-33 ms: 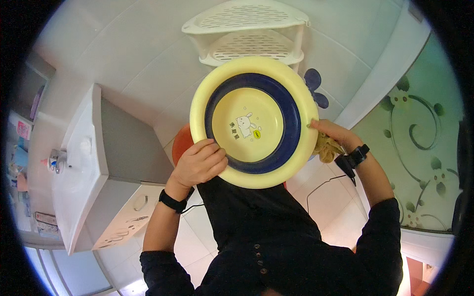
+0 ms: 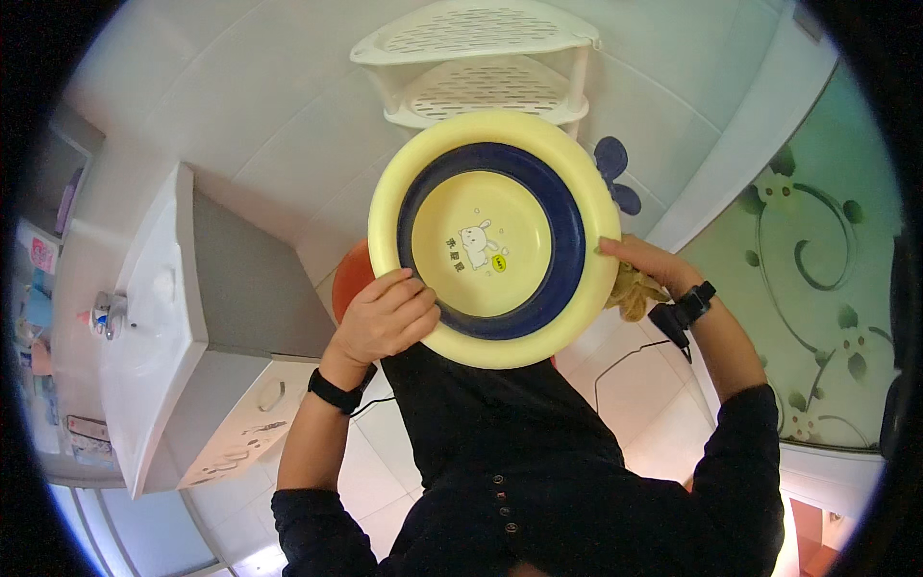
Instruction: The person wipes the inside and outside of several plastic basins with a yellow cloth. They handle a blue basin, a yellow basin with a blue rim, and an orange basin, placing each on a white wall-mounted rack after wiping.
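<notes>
A round, pale yellow basin (image 2: 495,354) with a dark blue ring inside is held up in front of me, its inside facing me. A small white rabbit is printed on its bottom. At the lower left rim, my left hand (image 2: 386,315) is closed, fingers curled over the edge. My right hand (image 2: 656,263) grips the right rim, thumb on top and the other fingers mostly hidden behind. A crumpled brownish-yellow cloth (image 2: 632,292) hangs below the right hand, against the basin's outer side; whether the fingers hold it too, I cannot tell.
A white two-tier corner shelf (image 2: 490,34) stands beyond the basin. To the left are a white sink (image 2: 154,288) and its grey cabinet (image 2: 255,279). A patterned glass panel (image 2: 817,298) rises on the right. Behind the basin show a red-orange object (image 2: 350,281) and blue petal-shaped pieces (image 2: 611,156).
</notes>
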The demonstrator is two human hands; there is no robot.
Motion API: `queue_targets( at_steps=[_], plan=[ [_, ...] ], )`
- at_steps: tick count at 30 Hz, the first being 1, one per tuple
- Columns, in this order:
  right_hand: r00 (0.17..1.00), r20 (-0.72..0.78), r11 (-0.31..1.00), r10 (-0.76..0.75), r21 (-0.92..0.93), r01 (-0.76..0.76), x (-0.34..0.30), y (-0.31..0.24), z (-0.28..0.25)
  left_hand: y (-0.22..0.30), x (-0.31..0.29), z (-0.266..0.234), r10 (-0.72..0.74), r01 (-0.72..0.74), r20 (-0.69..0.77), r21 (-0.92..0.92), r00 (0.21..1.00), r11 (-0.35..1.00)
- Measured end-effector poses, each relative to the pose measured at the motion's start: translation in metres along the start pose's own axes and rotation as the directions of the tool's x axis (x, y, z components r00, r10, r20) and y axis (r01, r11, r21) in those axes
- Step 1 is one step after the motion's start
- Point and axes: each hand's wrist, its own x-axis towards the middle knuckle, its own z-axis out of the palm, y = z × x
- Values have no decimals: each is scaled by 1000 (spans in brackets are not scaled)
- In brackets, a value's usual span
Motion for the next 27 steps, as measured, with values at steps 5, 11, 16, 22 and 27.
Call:
queue_targets(
  at_steps=[5,11,16,22,27],
  plan=[
    [996,-36,942,-83,322,90,-6,21,14,-14,-18,32,-321,340,-134,162,938,926],
    [962,-268,746,-61,628,222,24,60,59,8,-15,90,-852,292,442,-885,280,-363],
    [956,-288,603,-62,752,266,52,68,113,58,15,129,-636,125,713,-689,295,-714],
    [819,-165,818,-550,-303,489,67,99,90,32,11,184,-727,-79,686,-727,-40,-682],
    [997,-70,938,-23,-345,-3,63,205,-30,3,-30,186,-717,29,668,-727,-198,-686]
  ],
)
